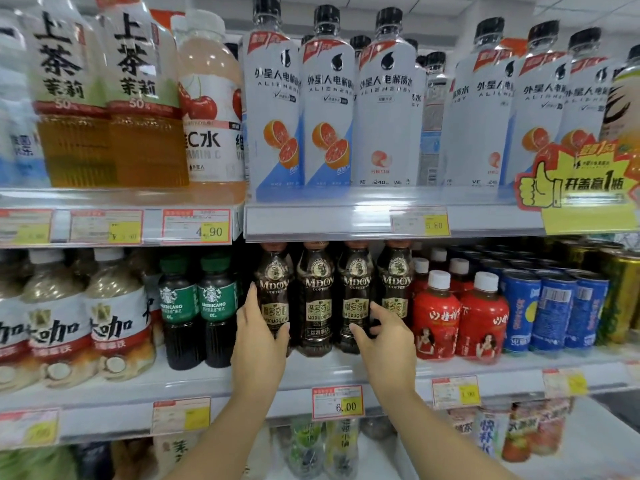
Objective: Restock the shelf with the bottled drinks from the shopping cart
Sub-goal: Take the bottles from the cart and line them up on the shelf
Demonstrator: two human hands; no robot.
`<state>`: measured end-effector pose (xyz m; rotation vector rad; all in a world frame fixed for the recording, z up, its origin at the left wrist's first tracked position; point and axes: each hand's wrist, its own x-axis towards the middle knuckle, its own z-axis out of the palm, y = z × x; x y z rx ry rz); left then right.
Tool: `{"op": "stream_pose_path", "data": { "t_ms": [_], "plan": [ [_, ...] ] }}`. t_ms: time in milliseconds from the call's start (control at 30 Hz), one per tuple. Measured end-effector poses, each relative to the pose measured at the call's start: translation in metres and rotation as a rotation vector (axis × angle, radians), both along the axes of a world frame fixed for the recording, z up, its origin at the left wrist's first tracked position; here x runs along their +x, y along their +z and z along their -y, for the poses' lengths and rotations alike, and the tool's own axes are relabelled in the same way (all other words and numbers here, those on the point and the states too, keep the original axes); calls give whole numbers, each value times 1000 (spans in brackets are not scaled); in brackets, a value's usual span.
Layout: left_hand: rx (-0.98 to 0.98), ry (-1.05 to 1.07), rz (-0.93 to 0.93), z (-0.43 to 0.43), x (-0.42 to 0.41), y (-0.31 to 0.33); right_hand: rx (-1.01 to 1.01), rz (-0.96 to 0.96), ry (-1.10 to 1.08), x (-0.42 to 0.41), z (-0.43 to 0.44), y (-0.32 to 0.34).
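On the middle shelf [214,379], just right of two green-labelled Starbucks bottles [216,306], the left hand [258,341] grips the first coffee bottle [275,289] in a front row of four dark MDOV ones, its fingers running up the bottle's left side and its thumb across the label. The second coffee bottle [315,299] stands upright between the two hands. The right hand [389,341] holds the third coffee bottle [355,289], thumb on its front and fingers curled into the gap before the fourth coffee bottle [396,282], with red bottles [436,320] just beyond.
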<state>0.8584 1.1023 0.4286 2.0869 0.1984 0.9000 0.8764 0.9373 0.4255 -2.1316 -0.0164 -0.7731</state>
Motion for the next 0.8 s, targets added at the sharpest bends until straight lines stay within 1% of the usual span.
{"op": "stream_pose_path", "data": {
  "t_ms": [200,300,333,367,467,533,633,800],
  "plan": [
    [5,-12,21,-2,0,-2,93,38,-37,0,-6,-1],
    [7,-20,22,-4,0,-3,70,233,-36,-9,-15,1],
    [7,-22,16,-4,0,-3,42,262,-14,-13,-21,2],
    [2,-26,6,-5,1,-3,10,239,15,-15,-29,4],
    [-40,-60,-50,-8,4,-4,-60,53,67,-14,-50,4],
    [-64,-94,-88,-12,5,-3,-35,28,37,-11,-55,1],
    [-103,-130,-115,-17,6,-2,59,15,-37,-7,-57,-5],
    [-117,-147,-127,-18,6,-1,5,-72,-39,-3,-62,-7]
  ]
}}
